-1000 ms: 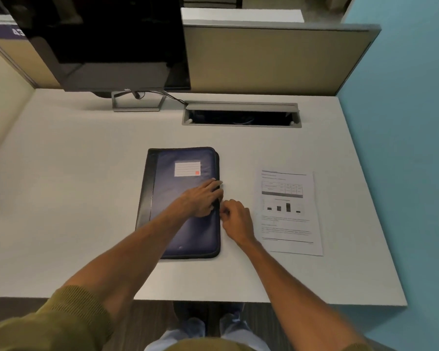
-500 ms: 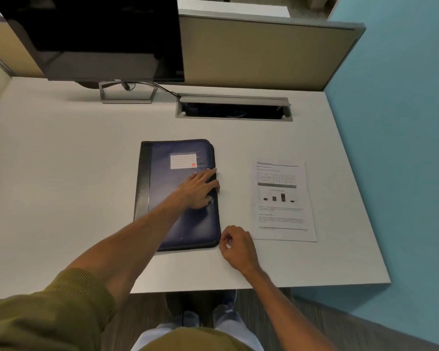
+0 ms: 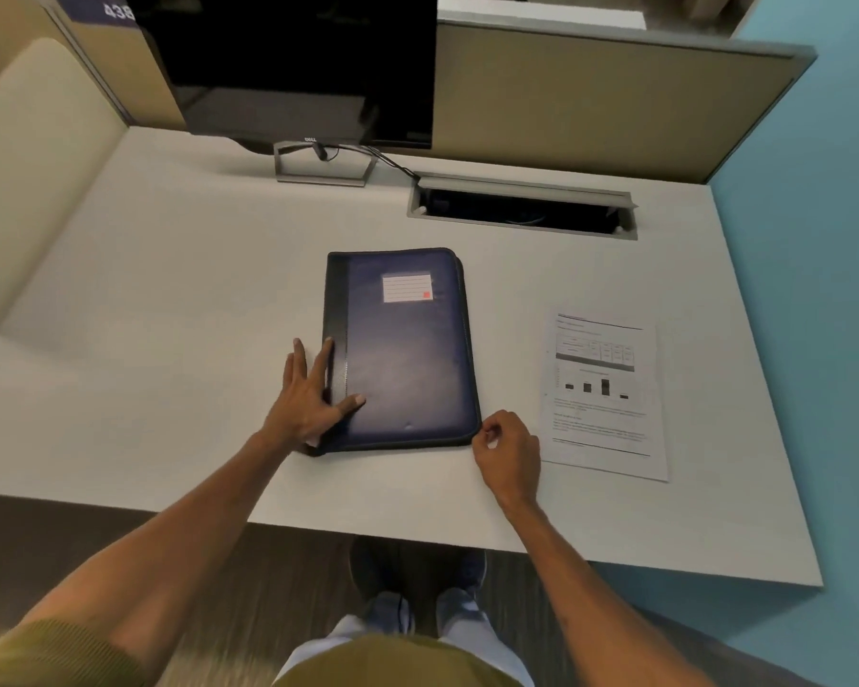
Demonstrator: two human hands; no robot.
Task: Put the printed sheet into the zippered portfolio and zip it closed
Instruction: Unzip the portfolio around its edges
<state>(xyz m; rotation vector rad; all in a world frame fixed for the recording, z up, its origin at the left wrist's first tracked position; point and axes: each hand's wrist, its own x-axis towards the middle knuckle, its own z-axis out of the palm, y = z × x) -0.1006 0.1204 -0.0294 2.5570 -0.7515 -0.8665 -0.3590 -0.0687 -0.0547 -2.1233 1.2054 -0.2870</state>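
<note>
A dark blue zippered portfolio (image 3: 407, 349) with a white label lies flat on the white desk (image 3: 169, 300), its black spine on the left. My left hand (image 3: 308, 394) rests flat with spread fingers on the near left part, across the spine, thumb on the cover. My right hand (image 3: 509, 451) sits at the portfolio's near right corner, thumb and finger pinched at the zipper edge; the pull itself is hidden by the fingers. The printed sheet (image 3: 601, 394), with a table and a bar chart, lies on the desk to the right of the portfolio, untouched.
A black monitor (image 3: 288, 57) on a metal stand (image 3: 321, 166) is at the back, its cable running to an open cable slot (image 3: 521, 210). Beige dividers (image 3: 591, 101) close off the back and left. A blue wall (image 3: 814, 240) borders the right.
My right hand has slid from the middle of the portfolio's right edge down to its near right corner. My left hand has shifted from the right side of the cover to the spine side.
</note>
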